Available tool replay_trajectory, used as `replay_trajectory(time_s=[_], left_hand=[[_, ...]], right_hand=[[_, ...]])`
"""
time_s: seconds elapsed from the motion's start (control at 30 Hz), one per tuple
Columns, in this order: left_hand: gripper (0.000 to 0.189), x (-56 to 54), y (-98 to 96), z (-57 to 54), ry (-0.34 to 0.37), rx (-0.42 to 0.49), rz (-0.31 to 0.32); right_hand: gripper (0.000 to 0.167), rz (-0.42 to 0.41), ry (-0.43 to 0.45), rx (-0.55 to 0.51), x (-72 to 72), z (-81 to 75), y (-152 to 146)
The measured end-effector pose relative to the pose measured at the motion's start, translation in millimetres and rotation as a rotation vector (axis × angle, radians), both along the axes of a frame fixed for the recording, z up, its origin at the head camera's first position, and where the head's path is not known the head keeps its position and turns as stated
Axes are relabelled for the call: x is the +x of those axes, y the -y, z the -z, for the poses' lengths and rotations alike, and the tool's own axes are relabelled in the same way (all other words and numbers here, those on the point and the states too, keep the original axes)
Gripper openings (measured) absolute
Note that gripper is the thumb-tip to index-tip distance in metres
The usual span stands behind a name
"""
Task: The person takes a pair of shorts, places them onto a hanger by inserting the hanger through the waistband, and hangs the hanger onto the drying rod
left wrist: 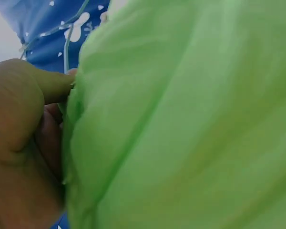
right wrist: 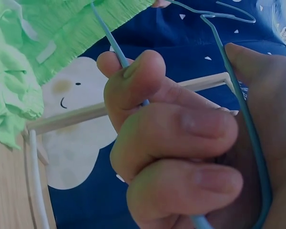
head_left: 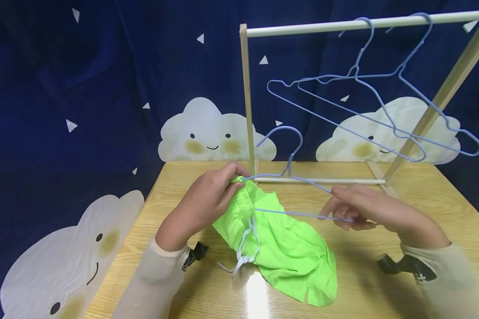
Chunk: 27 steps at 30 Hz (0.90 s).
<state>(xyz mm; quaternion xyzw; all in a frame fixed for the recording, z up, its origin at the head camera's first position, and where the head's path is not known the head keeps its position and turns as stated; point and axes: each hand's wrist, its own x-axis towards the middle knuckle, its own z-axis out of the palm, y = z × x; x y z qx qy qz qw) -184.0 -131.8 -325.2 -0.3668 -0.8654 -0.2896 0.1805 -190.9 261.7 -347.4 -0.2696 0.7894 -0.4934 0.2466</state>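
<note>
Grip: L hand [head_left: 207, 197] pinches shorts [head_left: 279, 248], R hand [head_left: 367, 210] hanger [head_left: 287, 177].

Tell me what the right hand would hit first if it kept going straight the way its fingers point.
The right hand, gripping the blue hanger, points left toward the green shorts. Probably it would meet the shorts first, then the left hand pinching their waistband, though depth is uncertain.

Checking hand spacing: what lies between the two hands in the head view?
Head view: between the left hand and right hand run the blue hanger wires, with the green shorts draped below them over the table.
</note>
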Motion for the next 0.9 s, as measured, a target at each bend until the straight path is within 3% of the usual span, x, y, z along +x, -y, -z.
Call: replay_trajectory(time_s=[0.17, 0.37, 0.57, 0.9], left_hand=[[0.009, 1.3, -5.0, 2.3, -0.053, -0.01, 0.015], [0.007, 2.3, -8.3, 2.8, -0.048, -0.016, 0.002], [0.007, 3.8, -13.3, 4.6, -0.073, -0.054, -0.017], [0.006, 3.8, -13.7, 7.4, -0.141, -0.096, -0.032]], right_hand=[[0.064, -0.022, 0.009, 0.003, 1.2, 2.0, 10], [0.067, -0.017, 0.043, 0.01, 1.8, 6.0, 20], [0.067, -0.069, -0.003, -0.013, 2.4, 9.6, 30], [0.069, -0.088, -0.007, 0.009, 4.5, 15.7, 40]])
